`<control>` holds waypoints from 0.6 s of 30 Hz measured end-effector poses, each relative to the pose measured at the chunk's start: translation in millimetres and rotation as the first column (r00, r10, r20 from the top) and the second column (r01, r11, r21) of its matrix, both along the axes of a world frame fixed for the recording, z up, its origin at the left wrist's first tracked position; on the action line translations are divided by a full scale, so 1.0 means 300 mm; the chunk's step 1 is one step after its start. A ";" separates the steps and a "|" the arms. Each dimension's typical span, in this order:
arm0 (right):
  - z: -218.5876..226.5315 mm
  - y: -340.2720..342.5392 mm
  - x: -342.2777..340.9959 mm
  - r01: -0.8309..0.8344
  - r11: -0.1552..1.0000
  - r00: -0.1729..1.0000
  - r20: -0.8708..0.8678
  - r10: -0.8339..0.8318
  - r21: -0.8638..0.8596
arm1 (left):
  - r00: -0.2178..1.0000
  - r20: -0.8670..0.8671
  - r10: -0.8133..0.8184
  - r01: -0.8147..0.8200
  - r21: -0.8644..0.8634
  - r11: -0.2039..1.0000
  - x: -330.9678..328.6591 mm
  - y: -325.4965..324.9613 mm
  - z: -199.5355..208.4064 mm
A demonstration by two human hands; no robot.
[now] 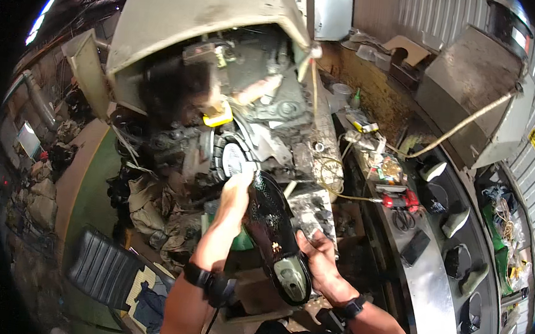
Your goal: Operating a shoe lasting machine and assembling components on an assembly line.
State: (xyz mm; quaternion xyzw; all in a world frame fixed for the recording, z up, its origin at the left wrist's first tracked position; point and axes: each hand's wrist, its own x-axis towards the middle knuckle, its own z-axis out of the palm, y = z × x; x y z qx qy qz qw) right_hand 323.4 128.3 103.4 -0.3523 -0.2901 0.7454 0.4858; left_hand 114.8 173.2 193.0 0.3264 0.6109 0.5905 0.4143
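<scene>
Both my hands hold a long black shoe upper [267, 220] that looks stretched over a last, tilted with its far end up to the left. A pale olive end of the last [291, 276] shows at the near end. My left hand [234, 196] is closed at the shoe's far left end. That end lies close beside a round black ridged wheel [220, 157] with a pale middle; whether they touch I cannot tell. My right hand [320, 257] wraps the near right side, thumb along the edge. Above the wheel is a yellow part [218, 115] of the machine, under a cream hood [210, 8].
At the right, a dark conveyor belt [448, 242] carries several shoe parts. A metal ledge [420, 295] beside it bears a black phone-like slab [416, 247] and a red tool [401, 201]. A black chair [102, 267] stands left, near crumpled sacks [150, 208].
</scene>
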 end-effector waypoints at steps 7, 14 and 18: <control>0.066 0.126 -0.344 -0.057 0.998 0.980 -0.189 0.054 -0.013 | 0.800 0.600 -0.025 -0.038 0.092 0.995 -0.180 -0.201 -0.094; 0.073 0.261 -0.512 -0.078 0.996 0.987 -0.142 0.072 -0.031 | 0.682 0.731 -0.030 -0.076 0.112 0.991 -0.295 -0.099 -0.209; 0.057 0.343 -0.548 -0.063 0.997 0.990 -0.132 0.058 -0.034 | 0.718 0.695 0.036 -0.097 0.049 0.994 -0.350 -0.006 -0.255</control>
